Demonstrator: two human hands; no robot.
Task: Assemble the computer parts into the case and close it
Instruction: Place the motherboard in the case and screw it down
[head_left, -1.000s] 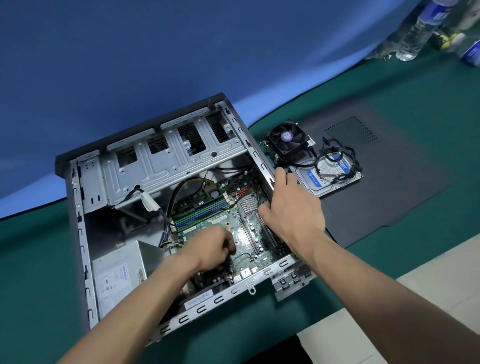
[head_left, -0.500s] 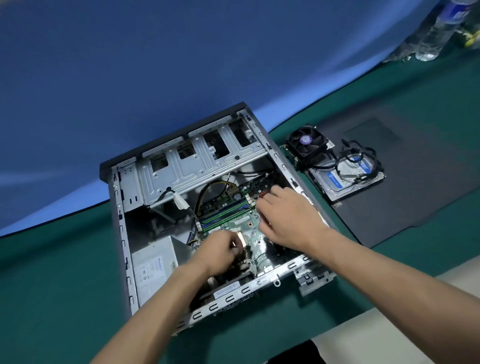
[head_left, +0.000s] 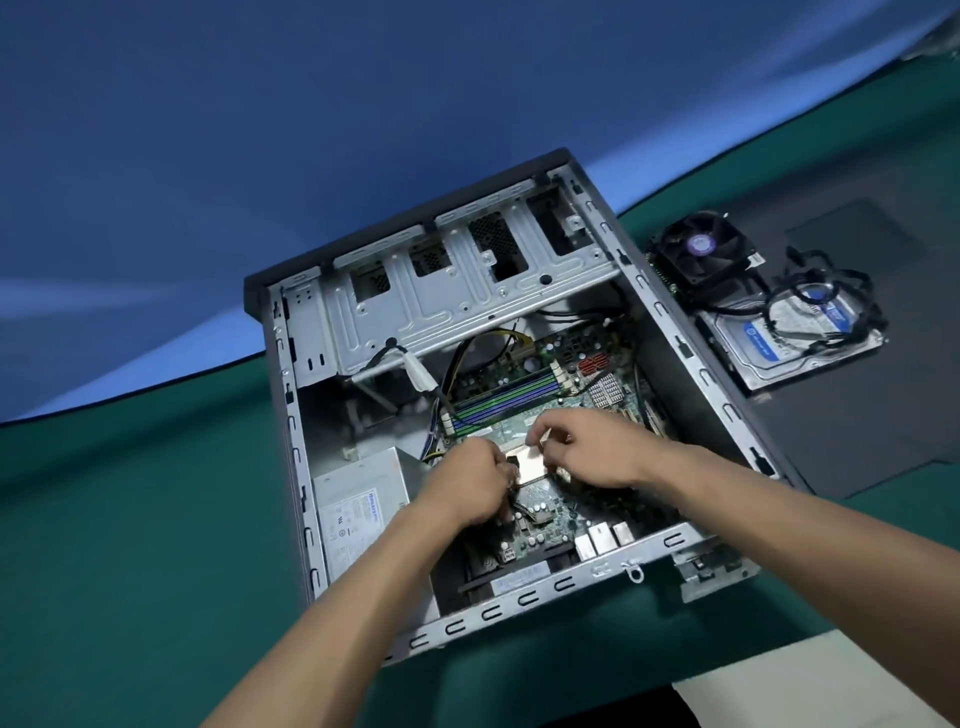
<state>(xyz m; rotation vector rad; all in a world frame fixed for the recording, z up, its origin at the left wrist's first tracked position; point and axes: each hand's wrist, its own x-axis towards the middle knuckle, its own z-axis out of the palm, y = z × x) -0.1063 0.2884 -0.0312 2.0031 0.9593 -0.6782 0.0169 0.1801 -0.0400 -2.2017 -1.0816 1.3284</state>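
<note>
The open case (head_left: 519, 415) lies on its side on the green surface (head_left: 130, 519), and it now sits more squarely under me than a second ago, when I was looking at it from further left. Inside, my right hand (head_left: 597, 457) has come off the case's right wall and dropped onto the motherboard (head_left: 540, 499), meeting my left hand (head_left: 467, 488) at the metal plate of the CPU socket (head_left: 527, 465). That tells me I am seating or latching the processor, an early step, since the cooler fan (head_left: 698, 252) and the hard drive (head_left: 795, 338) wait outside on the dark side panel (head_left: 857, 415), just right of the case. My right grip looks pinched on something thin and pale above the plate, though blur keeps me from naming it. My left grip is curled at the plate's left edge; whether it holds anything I cannot tell, as its fingertips are hidden under the knuckles. The panel runs off the right edge.
</note>
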